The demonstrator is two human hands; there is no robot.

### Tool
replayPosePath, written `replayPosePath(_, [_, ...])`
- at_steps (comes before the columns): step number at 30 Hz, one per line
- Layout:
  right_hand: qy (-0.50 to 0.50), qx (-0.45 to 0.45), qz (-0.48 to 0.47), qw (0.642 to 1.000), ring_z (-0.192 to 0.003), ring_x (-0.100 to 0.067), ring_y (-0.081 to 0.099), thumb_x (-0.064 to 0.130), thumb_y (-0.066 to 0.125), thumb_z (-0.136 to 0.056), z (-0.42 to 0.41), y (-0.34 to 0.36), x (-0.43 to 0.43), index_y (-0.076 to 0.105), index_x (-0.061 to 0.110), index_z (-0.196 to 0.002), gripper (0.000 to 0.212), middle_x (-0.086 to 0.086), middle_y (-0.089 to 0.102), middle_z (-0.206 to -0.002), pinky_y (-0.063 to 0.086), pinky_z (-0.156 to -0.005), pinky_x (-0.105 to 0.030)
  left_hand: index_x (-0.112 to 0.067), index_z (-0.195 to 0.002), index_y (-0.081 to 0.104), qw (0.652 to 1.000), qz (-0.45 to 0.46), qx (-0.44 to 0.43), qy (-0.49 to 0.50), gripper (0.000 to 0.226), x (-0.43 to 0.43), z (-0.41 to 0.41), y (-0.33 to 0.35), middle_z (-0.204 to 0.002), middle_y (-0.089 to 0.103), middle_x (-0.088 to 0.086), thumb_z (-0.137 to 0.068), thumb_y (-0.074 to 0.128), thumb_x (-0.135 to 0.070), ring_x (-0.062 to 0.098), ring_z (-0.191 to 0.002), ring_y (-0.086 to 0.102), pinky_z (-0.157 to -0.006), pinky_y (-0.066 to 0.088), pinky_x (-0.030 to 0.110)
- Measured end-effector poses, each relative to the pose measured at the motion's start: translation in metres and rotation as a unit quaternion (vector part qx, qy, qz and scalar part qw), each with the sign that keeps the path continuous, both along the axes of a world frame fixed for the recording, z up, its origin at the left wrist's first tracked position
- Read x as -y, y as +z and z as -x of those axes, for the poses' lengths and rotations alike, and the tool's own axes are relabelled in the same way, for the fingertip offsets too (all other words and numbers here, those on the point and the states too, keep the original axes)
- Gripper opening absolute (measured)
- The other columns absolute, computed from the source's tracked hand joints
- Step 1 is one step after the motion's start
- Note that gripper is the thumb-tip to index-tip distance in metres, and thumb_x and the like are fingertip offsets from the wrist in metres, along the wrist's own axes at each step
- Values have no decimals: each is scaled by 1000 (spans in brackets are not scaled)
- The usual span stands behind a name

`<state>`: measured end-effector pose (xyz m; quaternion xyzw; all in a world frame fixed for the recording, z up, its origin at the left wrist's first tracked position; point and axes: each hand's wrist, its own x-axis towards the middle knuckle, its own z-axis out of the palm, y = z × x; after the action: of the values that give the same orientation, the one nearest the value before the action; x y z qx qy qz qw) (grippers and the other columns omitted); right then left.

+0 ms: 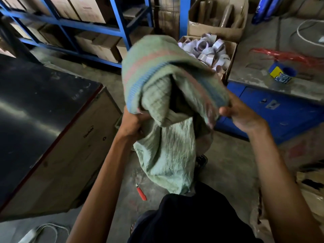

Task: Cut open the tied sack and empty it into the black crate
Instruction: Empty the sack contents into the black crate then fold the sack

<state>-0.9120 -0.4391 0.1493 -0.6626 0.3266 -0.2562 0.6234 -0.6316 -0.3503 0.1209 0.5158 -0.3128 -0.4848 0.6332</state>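
Observation:
A green woven sack with pink and blue stripes hangs upended in the middle of the view, limp and folded over itself. My left hand is shut on its lower left fold. My right hand is shut on its right edge. The sack's lower part drapes down toward the floor in front of my legs. A red cutter lies on the concrete floor below the sack. The black crate is hidden behind the sack; only a dark bit shows at its right edge, too little to identify.
A large box with a black top stands at the left. Blue shelving with cartons runs along the back. A carton of tape rolls sits behind the sack. A blue cabinet with a dusty top is at the right.

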Motion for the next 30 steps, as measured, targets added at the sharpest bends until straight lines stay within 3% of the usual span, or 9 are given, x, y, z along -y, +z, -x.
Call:
replayPosePath(2, [25, -31, -22, 999, -125, 5, 55, 72, 87, -36, -8, -12, -6, 42, 28, -142, 124, 20, 62, -134, 46, -110, -29, -5, -114, 65, 996, -27, -86, 15, 73, 0, -1, 15, -97, 75, 8, -46, 88, -21, 18, -85, 75, -81, 63, 37])
replayPosePath(4, [76, -108, 33, 991, -133, 7, 46, 75, 85, -36, -27, -17, -16, 32, 32, -147, 131, 15, 47, -148, 32, -119, -25, -11, -92, 78, 986, -48, -156, 34, 21, 2, 1, 21, -82, 79, 4, -72, 78, -16, 14, -73, 77, -78, 64, 37])
replayPosePath(6, [120, -200, 110, 966, -145, -5, 35, 68, 90, -37, -59, -30, -27, 24, 29, -154, 140, 9, 34, -159, 23, -124, -29, -14, -64, 82, 975, -61, -207, 60, 36, 8, 7, 25, -69, 78, 3, -91, 59, -9, 16, -66, 76, -73, 64, 33])
replayPosePath(8, [90, -221, 152, 959, -148, -10, 30, 64, 95, -33, -89, -42, -41, 19, 21, -158, 153, 4, 28, -163, 22, -124, -30, -11, -78, 83, 955, -70, -289, 19, 14, 12, 18, 28, -86, 79, 10, -82, 70, -14, 25, -90, 74, -94, 59, 39])
replayPosePath(10, [23, -170, 133, 976, -146, -7, 33, 57, 99, -31, -109, -53, -48, 23, 19, -157, 151, 4, 32, -162, 28, -123, -31, -6, -108, 75, 933, -52, -357, 1, 41, 12, 28, 32, -110, 73, 16, -69, 79, -18, 33, -114, 63, -113, 45, 46])
replayPosePath(17, [-131, -58, 166, 976, -137, -5, 41, 30, 99, -46, -122, -63, -48, 25, -5, -153, 135, -10, 44, -153, 31, -105, -1, -5, -105, 75, 924, -45, -379, -22, 51, 3, 19, 30, -96, 79, 18, -64, 86, -32, 35, -99, 70, -85, 57, 49])
replayPosePath(21, [-177, -123, 155, 964, -120, 6, 47, 18, 100, -51, -127, -66, -44, 41, 5, -148, 114, 4, 56, -134, 45, -105, -18, -8, -123, 61, 955, -75, -283, 45, 43, 2, -9, 22, -106, 75, 15, -82, 70, -15, 32, -105, 65, -94, 55, 48])
replayPosePath(25, [-160, -298, 206, 918, -115, -24, 64, 29, 94, -55, -130, -65, -43, 28, 26, -155, 119, -8, 67, -129, 52, -98, -43, -39, -155, 5, 990, -43, 11, 134, 116, -28, -70, -9, -146, 47, 15, -77, 79, 5, 27, -128, 59, -102, 53, 52])
replayPosePath(30, [-104, -525, 322, 781, -78, -27, 63, 11, 85, -65, -154, -47, -74, 23, 30, -155, 110, 1, 64, -77, 42, -96, -47, -35, -158, 2, 905, 38, 423, 21, 141, -86, -143, -26, -167, 11, 5, -52, 94, -45, 25, -155, 15, -126, 19, 53])
